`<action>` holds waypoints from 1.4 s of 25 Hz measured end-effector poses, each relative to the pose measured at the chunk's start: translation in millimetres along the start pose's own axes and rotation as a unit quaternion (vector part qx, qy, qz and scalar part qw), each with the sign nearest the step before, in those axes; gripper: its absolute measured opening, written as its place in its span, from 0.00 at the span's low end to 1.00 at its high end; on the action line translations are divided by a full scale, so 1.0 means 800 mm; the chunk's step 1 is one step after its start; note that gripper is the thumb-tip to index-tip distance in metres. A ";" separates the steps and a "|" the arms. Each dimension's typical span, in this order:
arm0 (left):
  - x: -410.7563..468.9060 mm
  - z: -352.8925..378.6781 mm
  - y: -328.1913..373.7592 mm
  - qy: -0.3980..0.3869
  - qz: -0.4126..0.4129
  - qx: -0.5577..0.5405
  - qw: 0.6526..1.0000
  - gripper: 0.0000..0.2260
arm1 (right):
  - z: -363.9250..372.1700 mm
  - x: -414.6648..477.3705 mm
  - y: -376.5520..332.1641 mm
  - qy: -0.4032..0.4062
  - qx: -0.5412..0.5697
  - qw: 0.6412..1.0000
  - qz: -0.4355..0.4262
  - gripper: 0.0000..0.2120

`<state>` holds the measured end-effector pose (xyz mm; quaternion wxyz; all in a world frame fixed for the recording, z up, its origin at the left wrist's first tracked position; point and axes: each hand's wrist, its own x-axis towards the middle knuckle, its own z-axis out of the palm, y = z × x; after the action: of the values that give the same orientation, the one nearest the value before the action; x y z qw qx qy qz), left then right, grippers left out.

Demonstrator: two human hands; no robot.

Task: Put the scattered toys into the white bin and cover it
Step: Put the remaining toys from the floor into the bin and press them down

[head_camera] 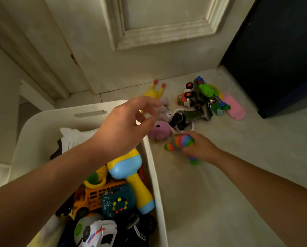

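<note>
The white bin (pixel 47 122) stands at the lower left, holding several toys, among them a yellow and blue toy microphone (pixel 129 168) and an orange bus (pixel 97 193). My left hand (pixel 126 125) hovers over the bin's far right corner, fingers apart and holding nothing. My right hand (pixel 200 148) rests on the floor, closed around a rainbow segmented toy (pixel 179 141). Just beyond lie a pink round toy (pixel 160 129), a yellow rubber chicken (pixel 152 91), a toy truck (pixel 186 97) and a green toy (pixel 207 90). No lid is in view.
A cream panelled door (pixel 149 41) closes off the far side. A dark blue cabinet (pixel 277 50) stands at the right. A pink flat piece (pixel 234 107) lies beside the toy pile. Pale floor (pixel 238 157) stretches right of the bin.
</note>
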<state>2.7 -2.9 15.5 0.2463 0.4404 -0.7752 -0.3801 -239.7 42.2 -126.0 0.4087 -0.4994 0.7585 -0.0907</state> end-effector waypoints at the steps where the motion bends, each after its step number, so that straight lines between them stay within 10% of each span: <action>1: -0.004 -0.001 0.000 -0.001 -0.008 -0.010 1.000 0.13 | -0.009 -0.010 -0.015 0.017 0.107 0.994 0.004 0.24; 6: -0.019 -0.003 0.018 -0.004 -0.124 -0.151 0.981 0.16 | -0.032 -0.094 -0.114 0.103 0.421 0.897 -0.087 0.14; 13: -0.016 -0.024 0.035 -0.084 -0.264 -0.518 0.809 0.08 | -0.005 -0.145 -0.181 0.091 0.273 0.889 -0.356 0.17; 19: -0.008 -0.044 0.000 0.037 -0.336 -0.512 0.790 0.12 | -0.008 0.009 -0.049 0.255 0.078 0.962 -0.048 0.19; 23: -0.006 -0.043 -0.012 0.018 -0.352 -0.504 0.789 0.06 | 0.003 0.046 -0.021 0.305 -0.115 0.944 -0.045 0.26; 28: -0.009 -0.053 -0.029 0.015 -0.347 -0.501 0.793 0.11 | 0.058 0.039 -0.050 0.086 -0.272 0.955 -0.086 0.32; 35: -0.040 -0.075 -0.033 -0.012 -0.365 -0.446 0.817 0.14 | 0.000 -0.014 -0.121 0.206 0.141 0.964 -0.085 0.13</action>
<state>74.7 -5.7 28.5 0.2496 0.5286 -0.3066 -0.7512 -171.8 4.2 -67.1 0.3004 -0.4698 0.7606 -0.3326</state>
